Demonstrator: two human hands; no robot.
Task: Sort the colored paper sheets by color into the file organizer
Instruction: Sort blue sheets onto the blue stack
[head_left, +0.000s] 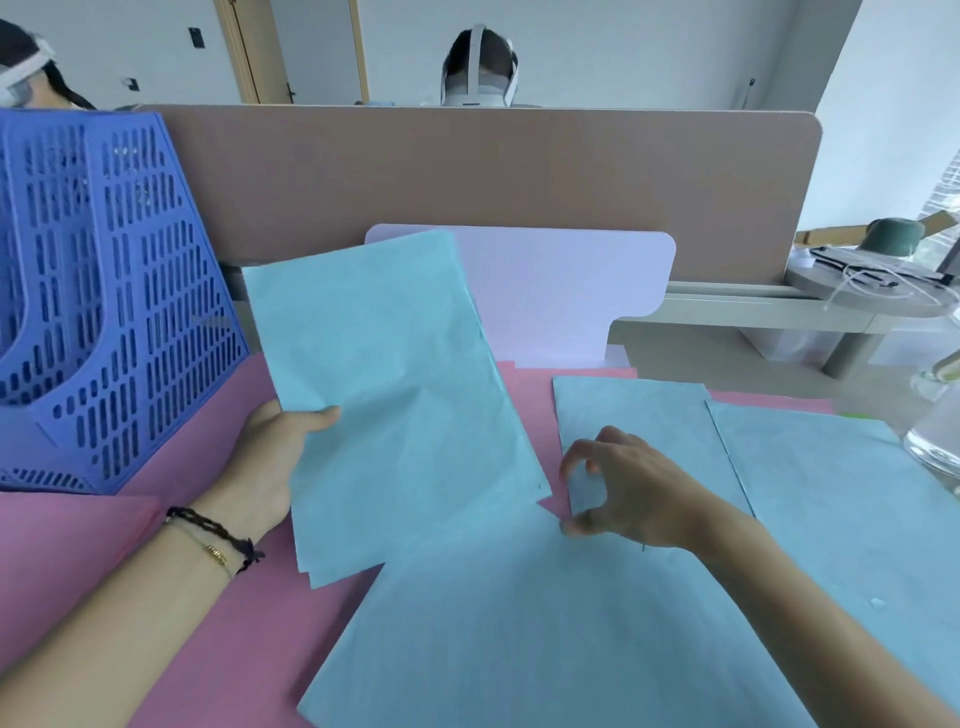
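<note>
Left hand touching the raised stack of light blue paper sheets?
Touching. Head view: left hand grips the light blue paper stack at its left edge, thumb over the front.
</note>
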